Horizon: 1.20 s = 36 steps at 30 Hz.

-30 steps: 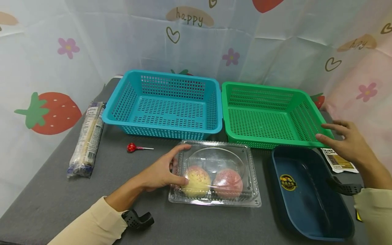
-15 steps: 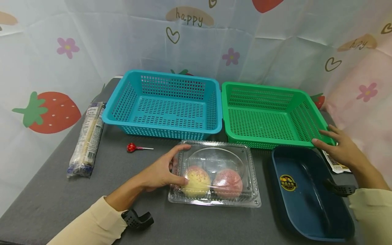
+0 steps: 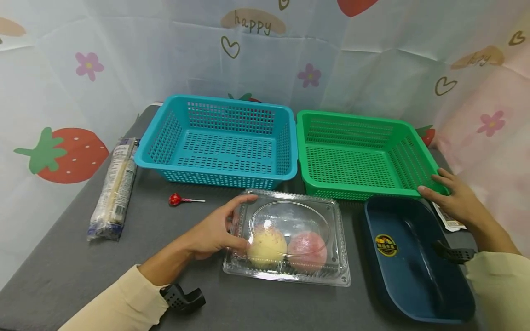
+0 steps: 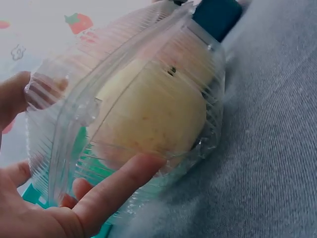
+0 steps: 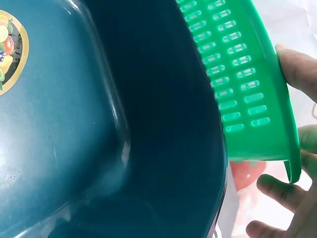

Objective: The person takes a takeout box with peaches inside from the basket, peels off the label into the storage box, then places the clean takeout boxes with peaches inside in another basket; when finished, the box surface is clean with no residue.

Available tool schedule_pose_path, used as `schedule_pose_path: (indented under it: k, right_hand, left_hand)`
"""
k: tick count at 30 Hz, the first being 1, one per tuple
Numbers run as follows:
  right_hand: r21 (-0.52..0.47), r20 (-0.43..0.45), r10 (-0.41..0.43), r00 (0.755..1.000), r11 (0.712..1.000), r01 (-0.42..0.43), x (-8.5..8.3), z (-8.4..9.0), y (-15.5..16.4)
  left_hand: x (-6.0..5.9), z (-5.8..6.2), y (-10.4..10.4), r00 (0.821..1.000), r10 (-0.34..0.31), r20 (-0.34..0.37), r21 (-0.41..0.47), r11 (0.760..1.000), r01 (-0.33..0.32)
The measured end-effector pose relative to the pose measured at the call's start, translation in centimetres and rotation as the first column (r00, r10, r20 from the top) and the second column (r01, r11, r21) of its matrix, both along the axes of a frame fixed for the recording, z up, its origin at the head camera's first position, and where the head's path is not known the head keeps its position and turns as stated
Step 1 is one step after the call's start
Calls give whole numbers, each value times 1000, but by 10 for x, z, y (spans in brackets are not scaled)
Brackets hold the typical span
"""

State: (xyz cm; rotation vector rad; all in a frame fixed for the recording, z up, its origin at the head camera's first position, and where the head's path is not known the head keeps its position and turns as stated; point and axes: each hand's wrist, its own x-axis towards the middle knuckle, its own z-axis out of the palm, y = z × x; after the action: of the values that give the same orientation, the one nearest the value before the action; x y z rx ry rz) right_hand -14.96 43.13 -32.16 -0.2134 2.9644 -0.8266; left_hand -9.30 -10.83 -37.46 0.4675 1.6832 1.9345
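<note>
Right hand [image 3: 453, 202] now down on green basket [image 3: 434, 184] corner, fingers curled over rim; left hand [image 3: 213, 230] grips clamshell [image 3: 337, 248] edge, unmoved. Basket looks about to shift.

Glossy clear plastic clamshell [image 3: 290, 239], perforated plastic green basket [image 3: 356, 156], matt grey cloth table [image 3: 62, 276].

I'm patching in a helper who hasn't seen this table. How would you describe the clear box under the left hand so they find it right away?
Start at the blue basket at the back of the grey table; just in front of it lies the clear plastic clamshell box, gripped at its left edge by the left hand. It is the only see-through container, holding a yellow bun and a pink bun.
</note>
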Motion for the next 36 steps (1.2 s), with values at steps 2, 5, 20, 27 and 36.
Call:
schedule_pose_path:
  k: [2,5,20,27,36]
  right_hand:
    - [8,2,1,1000,1000,-1,-1,0,-1]
    - [-7,11,2,1000,1000,-2,-1,1,-3]
    - [-40,49,1,999,999,1,-4,3,-3]
    - [-26,35,-1,999,1000,2,-2,2,-1]
    - [-21,15,7,1000,1000,-6,-5,1,-2]
  left_hand:
    - [1,3,0,1000,-6,28,27,1000,5]
    - [2,9,0,999,-6,33,40,999,5]
    - [-7,67,8,1000,-7,-22,-2,1000,7]
    - [-17,98,20,1000,-2,-16,-7,1000,2]
    - [-30,131,43,996,24,-89,-20,999,-26]
